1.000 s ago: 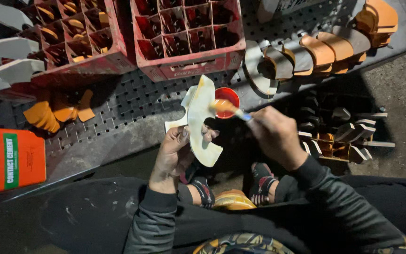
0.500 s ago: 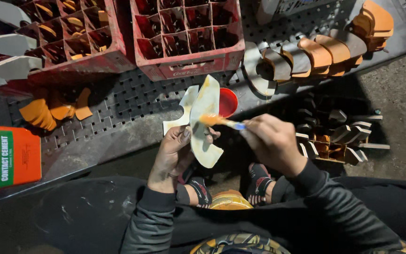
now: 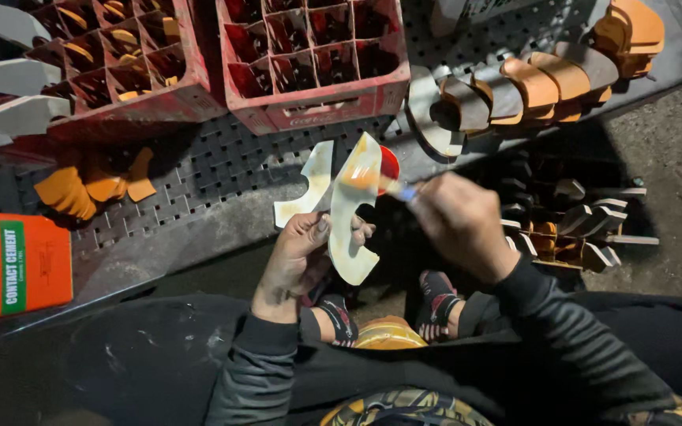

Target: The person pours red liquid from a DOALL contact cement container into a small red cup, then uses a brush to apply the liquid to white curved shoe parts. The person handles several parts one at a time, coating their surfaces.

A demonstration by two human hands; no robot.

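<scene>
My left hand [image 3: 297, 256] grips a pale, curved cut-out piece [image 3: 353, 213], glossy with orange-yellow glue, held upright over my lap. A second pale piece [image 3: 309, 185] shows just behind it on the left. My right hand [image 3: 459, 225] holds a small brush [image 3: 392, 188] whose tip touches the upper part of the glossy piece. A small red pot [image 3: 389, 163] sits right behind the brush tip. Both hands are close together above my feet in dark sandals [image 3: 436, 304].
Two red divided crates [image 3: 309, 110] stand at the top. An orange tin [image 3: 13, 264] is at the left. Orange pieces [image 3: 88, 185] lie on the perforated metal sheet [image 3: 199, 170]. A row of orange and grey curved pieces [image 3: 530, 83] runs upper right; dark pieces [image 3: 578, 221] are stacked right.
The brush has left the red pot and moved left onto the glossy piece. The left hand has kept its hold, with the piece tilted slightly.
</scene>
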